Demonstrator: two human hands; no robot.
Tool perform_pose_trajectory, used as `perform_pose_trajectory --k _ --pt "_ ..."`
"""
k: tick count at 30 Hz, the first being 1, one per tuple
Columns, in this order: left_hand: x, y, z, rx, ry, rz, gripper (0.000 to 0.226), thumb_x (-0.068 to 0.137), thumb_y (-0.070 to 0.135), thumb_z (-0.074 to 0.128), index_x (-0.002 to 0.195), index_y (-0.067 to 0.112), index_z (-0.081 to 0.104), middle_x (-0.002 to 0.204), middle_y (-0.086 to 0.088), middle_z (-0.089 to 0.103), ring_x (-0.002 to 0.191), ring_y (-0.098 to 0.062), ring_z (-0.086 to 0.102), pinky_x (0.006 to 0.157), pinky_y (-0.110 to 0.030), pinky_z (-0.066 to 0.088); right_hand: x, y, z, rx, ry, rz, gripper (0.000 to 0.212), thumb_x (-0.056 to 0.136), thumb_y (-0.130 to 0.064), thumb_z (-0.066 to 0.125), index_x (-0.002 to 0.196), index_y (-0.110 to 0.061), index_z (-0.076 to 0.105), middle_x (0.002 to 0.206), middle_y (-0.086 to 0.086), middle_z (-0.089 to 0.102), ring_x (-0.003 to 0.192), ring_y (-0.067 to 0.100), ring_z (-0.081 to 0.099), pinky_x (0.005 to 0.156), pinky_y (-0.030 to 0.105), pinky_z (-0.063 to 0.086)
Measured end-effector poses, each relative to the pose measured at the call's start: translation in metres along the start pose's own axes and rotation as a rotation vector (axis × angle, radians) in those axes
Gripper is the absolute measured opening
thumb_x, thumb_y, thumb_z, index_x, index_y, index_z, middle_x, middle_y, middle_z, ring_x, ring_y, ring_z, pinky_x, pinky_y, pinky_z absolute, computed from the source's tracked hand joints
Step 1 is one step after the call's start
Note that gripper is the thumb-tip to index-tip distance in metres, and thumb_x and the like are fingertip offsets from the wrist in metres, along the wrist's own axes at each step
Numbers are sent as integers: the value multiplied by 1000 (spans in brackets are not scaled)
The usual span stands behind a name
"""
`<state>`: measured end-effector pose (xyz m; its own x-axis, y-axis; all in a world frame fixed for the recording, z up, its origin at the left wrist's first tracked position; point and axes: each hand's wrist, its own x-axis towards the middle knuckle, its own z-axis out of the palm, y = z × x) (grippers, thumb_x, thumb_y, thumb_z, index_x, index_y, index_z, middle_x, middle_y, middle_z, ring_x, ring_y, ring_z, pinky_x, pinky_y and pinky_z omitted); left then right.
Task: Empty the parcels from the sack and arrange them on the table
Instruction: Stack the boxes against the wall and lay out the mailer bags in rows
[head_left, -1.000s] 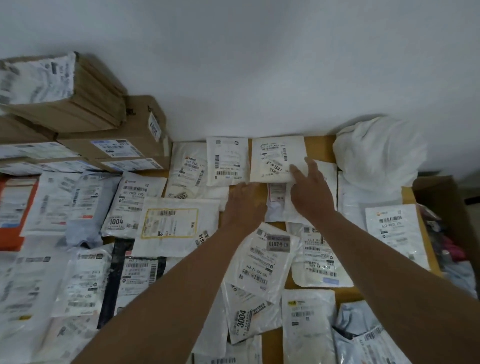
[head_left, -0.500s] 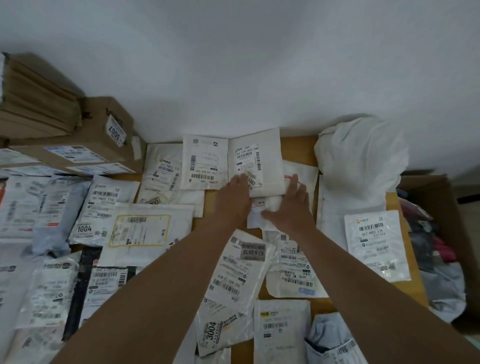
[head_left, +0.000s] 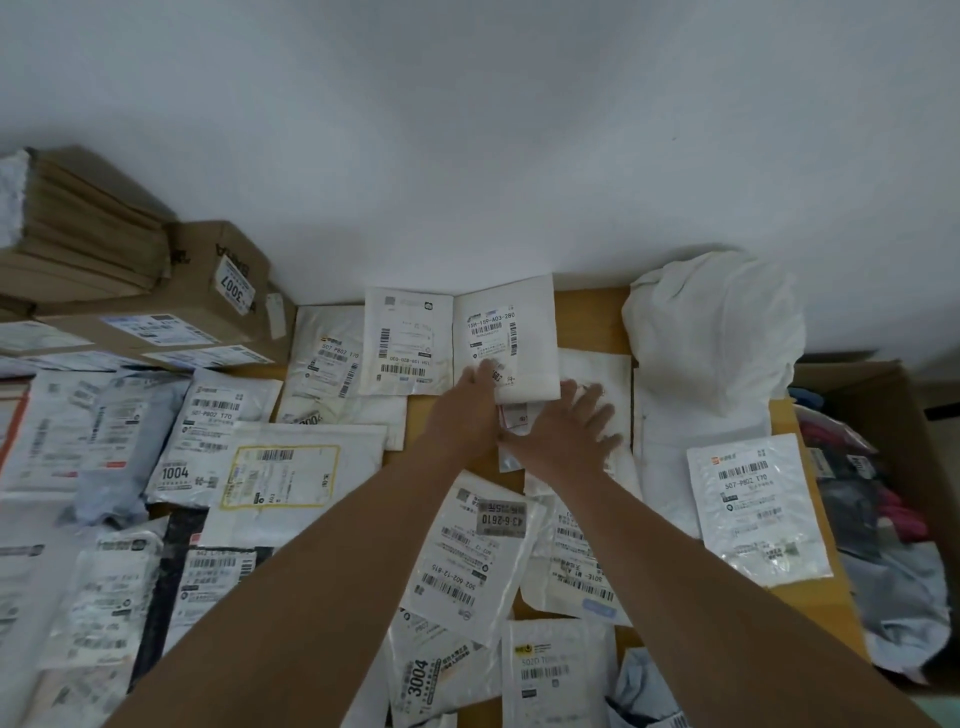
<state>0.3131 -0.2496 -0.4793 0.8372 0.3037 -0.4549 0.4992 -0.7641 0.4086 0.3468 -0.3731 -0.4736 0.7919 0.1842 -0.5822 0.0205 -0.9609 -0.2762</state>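
Note:
Many white labelled parcels cover the wooden table (head_left: 592, 317). At the far middle, a white padded envelope (head_left: 511, 332) lies by the wall, next to another white envelope (head_left: 405, 340). My left hand (head_left: 467, 410) rests with its fingers on the padded envelope's lower edge. My right hand (head_left: 563, 434) lies flat, fingers spread, on a small clear-white packet (head_left: 514, 415) just below that envelope. The crumpled white sack (head_left: 711, 332) sits at the far right against the wall.
Brown cardboard boxes (head_left: 208, 291) are stacked at the far left. A parcel marked 1004 (head_left: 208, 441) and a yellow-bordered one (head_left: 291, 467) lie left of my arms. An open carton (head_left: 883, 467) with clothing stands beyond the table's right edge.
The padded envelope has been turned from sideways to upright and set beside its neighbour. My left hand moved up onto its edge, and my right hand slid down onto the small packet.

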Motion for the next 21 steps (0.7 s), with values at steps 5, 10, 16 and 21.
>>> perform_pose_trajectory --k 5,10,16,21 --pt "-10 -34 -26 26 417 -82 62 86 18 56 144 12 37 151 -12 33 140 -29 26 115 -42 26 0 4 -3 328 142 -48 101 88 -54 56 155 -8 -5 164 13 -2 150 29 -10 119 56 -4" --pt "-7 -69 -28 -5 161 -230 92 85 43 65 154 22 10 162 -11 -2 148 -32 2 116 -53 22 8 -12 -19 483 350 -109 96 84 -64 59 156 -25 9 140 12 47 136 36 34 110 55 23" --pt "-3 -81 -29 -72 161 -206 93 83 30 69 154 20 11 161 -12 9 146 -36 14 113 -52 28 26 -22 -32 361 161 -224 75 95 -16 57 155 -32 15 142 19 27 101 20 46 92 29 38" --pt "-1 -93 -34 -86 252 -182 75 88 11 59 150 16 17 145 -17 28 124 -36 43 96 -46 46 21 -18 -27 402 294 -263 65 94 2 48 153 -18 28 125 4 26 99 15 43 92 24 44"
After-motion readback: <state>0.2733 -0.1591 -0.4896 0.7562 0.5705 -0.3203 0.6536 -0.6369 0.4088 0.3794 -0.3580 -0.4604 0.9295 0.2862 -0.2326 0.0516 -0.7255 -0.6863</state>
